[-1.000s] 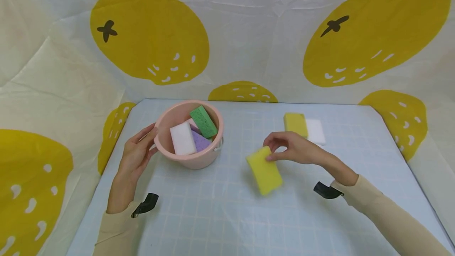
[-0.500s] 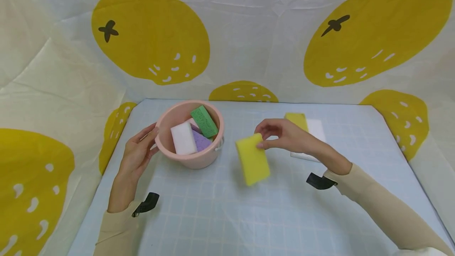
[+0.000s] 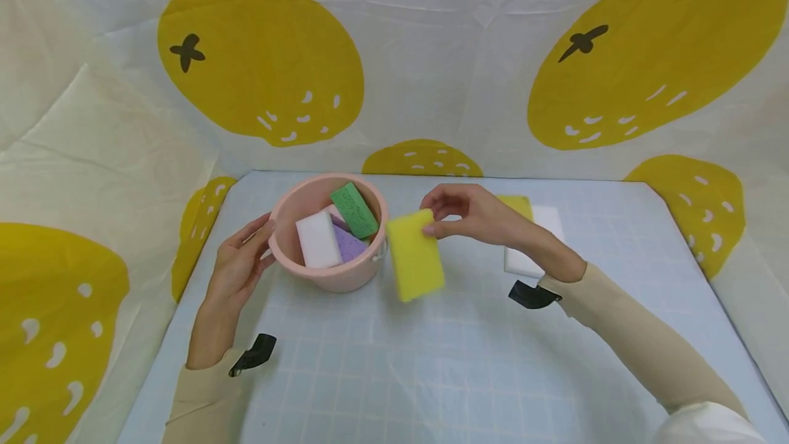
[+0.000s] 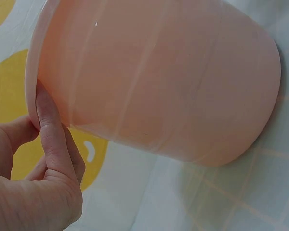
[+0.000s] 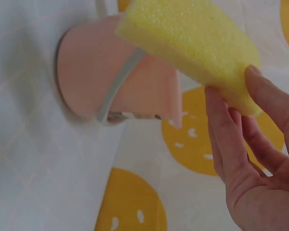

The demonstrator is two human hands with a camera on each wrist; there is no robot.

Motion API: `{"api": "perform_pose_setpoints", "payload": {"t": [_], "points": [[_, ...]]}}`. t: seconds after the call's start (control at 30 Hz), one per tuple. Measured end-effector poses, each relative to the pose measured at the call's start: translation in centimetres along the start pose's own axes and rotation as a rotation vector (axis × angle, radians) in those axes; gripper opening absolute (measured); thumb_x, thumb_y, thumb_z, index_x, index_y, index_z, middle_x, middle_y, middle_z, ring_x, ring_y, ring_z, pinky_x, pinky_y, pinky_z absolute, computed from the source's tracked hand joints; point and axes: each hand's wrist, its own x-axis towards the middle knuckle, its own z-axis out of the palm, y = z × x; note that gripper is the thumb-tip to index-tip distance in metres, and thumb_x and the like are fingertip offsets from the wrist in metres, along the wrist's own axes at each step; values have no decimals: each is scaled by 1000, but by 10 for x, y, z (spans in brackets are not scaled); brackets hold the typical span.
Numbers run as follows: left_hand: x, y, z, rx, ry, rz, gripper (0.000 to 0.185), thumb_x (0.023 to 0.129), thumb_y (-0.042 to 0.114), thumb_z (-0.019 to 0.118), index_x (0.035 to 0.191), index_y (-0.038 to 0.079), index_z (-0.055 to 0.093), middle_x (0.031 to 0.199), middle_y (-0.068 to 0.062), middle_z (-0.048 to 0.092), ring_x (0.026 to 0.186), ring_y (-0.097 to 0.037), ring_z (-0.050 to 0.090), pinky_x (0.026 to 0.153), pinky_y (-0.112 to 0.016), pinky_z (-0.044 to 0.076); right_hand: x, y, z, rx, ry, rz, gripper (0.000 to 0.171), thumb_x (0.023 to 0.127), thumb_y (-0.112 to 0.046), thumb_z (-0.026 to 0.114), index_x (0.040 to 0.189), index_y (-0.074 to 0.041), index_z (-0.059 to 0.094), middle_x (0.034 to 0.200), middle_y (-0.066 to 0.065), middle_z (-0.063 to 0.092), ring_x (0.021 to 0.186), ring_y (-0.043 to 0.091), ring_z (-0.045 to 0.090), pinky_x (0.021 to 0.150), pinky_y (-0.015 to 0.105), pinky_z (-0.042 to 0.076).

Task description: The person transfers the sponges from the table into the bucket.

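Note:
A pink bucket (image 3: 342,284) stands upright at the left of the table. My left hand (image 3: 237,269) pinches its rim on the left side; in the left wrist view the fingers (image 4: 52,127) lie under the rim's outer edge. Inside the bucket are a white sponge (image 3: 318,240), a purple sponge (image 3: 348,245), a green sponge (image 3: 354,210) and a partly hidden pale pink piece. Just right of the bucket, my right hand (image 3: 471,214) pinches a yellow sponge (image 3: 416,259) by its upper corner, holding it above the table. In the right wrist view the sponge (image 5: 192,43) partly covers the bucket.
Behind my right hand lie another yellow sponge (image 3: 519,205) and a white sponge (image 3: 524,262), both partly hidden by the arm. The bucket's pale handle (image 5: 118,84) hangs down its side. A fruit-print cloth (image 3: 444,74) forms the back wall beyond the table (image 3: 394,375).
My right hand has carried the yellow sponge leftward and away from me, close to the bucket's right side. My left hand and the bucket have stayed in place.

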Motion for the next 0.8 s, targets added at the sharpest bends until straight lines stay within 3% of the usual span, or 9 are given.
{"api": "perform_pose_setpoints", "payload": {"t": [0.5,0.8], "points": [[2,-1,-1,11,10,-19,71,87,36,83,149,16,55,135,4,62,112,-10,63,86,-23,57,31,-19,6,47,56,5,37,89,-21,84,120,-9,67,109,11,65,101,26,65,87,36,60],[2,-1,-1,6,13,-12,71,87,36,82,150,15,55,133,4,63,113,-11,62,86,-23,57,57,-24,19,210,81,4,39,90,-15,82,123,-4,65,111,16,64,100,31,67,88,41,61]]}}
